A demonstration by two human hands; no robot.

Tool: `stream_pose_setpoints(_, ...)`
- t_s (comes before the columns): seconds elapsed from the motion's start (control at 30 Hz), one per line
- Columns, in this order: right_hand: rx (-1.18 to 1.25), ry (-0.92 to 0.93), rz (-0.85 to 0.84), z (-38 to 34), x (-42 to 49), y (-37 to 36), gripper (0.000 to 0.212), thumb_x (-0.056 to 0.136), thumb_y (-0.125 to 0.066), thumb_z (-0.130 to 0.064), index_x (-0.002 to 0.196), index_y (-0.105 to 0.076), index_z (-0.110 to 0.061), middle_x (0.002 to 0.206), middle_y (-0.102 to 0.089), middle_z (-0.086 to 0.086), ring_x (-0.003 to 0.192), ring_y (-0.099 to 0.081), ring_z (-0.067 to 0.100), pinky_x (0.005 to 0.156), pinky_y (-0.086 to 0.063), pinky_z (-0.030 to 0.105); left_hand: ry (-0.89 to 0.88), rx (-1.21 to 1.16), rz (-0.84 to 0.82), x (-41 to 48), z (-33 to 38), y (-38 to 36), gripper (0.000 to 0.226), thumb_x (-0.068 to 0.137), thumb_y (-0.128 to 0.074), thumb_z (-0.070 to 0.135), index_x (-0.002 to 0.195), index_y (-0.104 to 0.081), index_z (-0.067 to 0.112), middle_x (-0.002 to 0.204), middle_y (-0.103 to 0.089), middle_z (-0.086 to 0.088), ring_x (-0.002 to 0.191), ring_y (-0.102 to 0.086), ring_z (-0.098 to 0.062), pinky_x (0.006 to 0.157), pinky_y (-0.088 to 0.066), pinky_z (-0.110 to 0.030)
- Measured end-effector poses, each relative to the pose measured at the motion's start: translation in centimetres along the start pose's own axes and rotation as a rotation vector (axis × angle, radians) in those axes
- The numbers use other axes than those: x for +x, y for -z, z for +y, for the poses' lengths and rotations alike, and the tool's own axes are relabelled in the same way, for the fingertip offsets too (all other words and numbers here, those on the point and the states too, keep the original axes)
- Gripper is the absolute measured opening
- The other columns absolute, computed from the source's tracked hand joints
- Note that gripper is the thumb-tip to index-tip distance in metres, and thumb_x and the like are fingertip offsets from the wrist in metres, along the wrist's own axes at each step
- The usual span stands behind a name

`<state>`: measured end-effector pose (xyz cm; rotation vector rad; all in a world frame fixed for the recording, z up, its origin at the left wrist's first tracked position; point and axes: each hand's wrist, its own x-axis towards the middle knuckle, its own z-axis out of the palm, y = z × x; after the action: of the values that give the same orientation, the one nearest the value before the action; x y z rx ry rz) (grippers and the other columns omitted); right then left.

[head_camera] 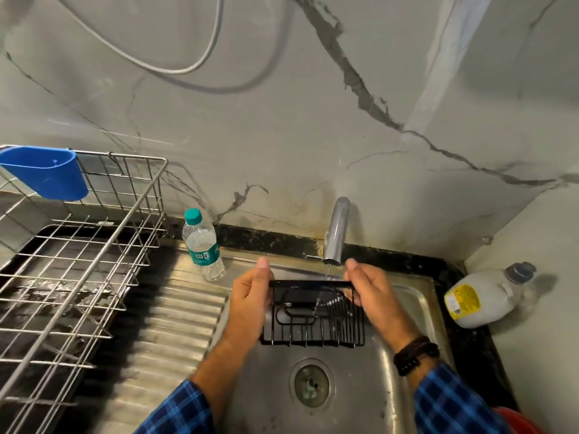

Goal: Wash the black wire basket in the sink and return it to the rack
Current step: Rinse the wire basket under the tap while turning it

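A person holds a black wire basket (pixel 313 314) over a steel sink (pixel 410 311), both hands gripping it by its top bar under the tap (pixel 336 233). The left hand (pixel 250 296) clasps the bar's left end, thumb raised above it. The right hand (pixel 372 296) pinches the right end. A thin thread of water (pixel 327 272) falls onto the bar and runs down through the wires. The basket hangs clear of the sink floor, above the drain (pixel 311 385), its long axis running left to right between the two hands.

The wash looks to be at the rinsing stage, and the return has not begun. The rack (pixel 94 245) stands well to the left, past the ribbed drainboard (pixel 175 324) – so the basket must travel sideways along its own length, and the left hand is the nearer one to lead it there. A water bottle (pixel 203 245) stands between tap and rack, close to that path – a likely thing to knock.

A blue cup (pixel 47 170) hangs on the rack's far rim. A white jug (pixel 479 299) lies on the counter to the right.
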<state>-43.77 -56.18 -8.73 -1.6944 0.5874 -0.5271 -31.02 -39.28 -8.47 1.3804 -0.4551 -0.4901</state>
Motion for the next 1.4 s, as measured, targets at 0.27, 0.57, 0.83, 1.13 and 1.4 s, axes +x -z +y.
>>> stream_pose_setpoints(0.27, 0.046, -0.07, -0.094, 1.5, 1.7, 0.0, 0.054, 0.1, -0.032, -0.059, 0.074, -0.064, -0.025, 0.073, -0.062, -0.008, 0.082, -0.061, 0.014, 0.091, -0.046, 0.035, 0.224, -0.302, 0.172, 1.6, 0.2, 0.3, 0.05, 0.104, -0.045, 0.034, 0.064, -0.071, 0.018, 0.066, -0.072, -0.005, 0.062, -0.071, -0.017, 0.057, -0.059, -0.027)
stream_pose_setpoints(0.57, -0.33, -0.149, 0.061, 6.2, -0.6, 1.7, 0.065, 0.088, -0.028, -0.081, 0.092, -0.067, -0.028, 0.084, -0.069, 0.003, 0.082, -0.066, 0.015, 0.079, -0.056, 0.038, 0.355, -0.531, 0.154, 3.0, 0.0, 2.6, 0.046, 0.096, -0.047, 0.049, 0.063, -0.063, 0.022, 0.06, -0.059, 0.002, 0.063, -0.062, -0.018, 0.072, -0.055, -0.034)
stream_pose_setpoints(0.83, -0.927, 0.472, 0.25, 4.4, 1.1, 1.5, 0.033, 0.102, -0.037, -0.033, 0.074, -0.05, -0.024, 0.071, -0.041, -0.012, 0.069, -0.034, 0.011, 0.069, -0.023, 0.028, 0.861, 0.077, -0.139, 3.2, -1.7, 4.8, 0.059, 0.096, -0.034, 0.069, 0.123, -0.064, 0.026, 0.122, -0.067, -0.011, 0.114, -0.061, -0.038, 0.089, -0.052, -0.059)
stream_pose_setpoints(1.13, -1.087, 0.61, 0.1, 2.6, -1.8, 2.7, 0.025, 0.098, -0.042, -0.029, 0.082, -0.059, -0.02, 0.083, -0.052, -0.007, 0.08, -0.044, 0.013, 0.08, -0.029, 0.03, 0.977, -0.095, -0.127, 1.4, -2.6, 4.2, 0.043, 0.095, -0.046, -0.007, 0.134, -0.05, 0.011, 0.107, -0.064, -0.02, 0.079, -0.07, -0.033, 0.059, -0.062, -0.053)
stream_pose_setpoints(1.4, -1.139, 0.208, -0.037, 4.6, -4.8, 1.3, 0.037, 0.102, -0.032, -0.046, 0.082, -0.059, -0.03, 0.081, -0.05, -0.016, 0.077, -0.047, 0.007, 0.071, -0.044, 0.03, 0.459, 0.089, -0.012, 0.8, -0.6, 1.5, 0.039, 0.094, -0.049, -0.015, 0.107, -0.046, 0.021, 0.1, -0.056, 0.002, 0.081, -0.058, -0.017, 0.077, -0.058, -0.057)
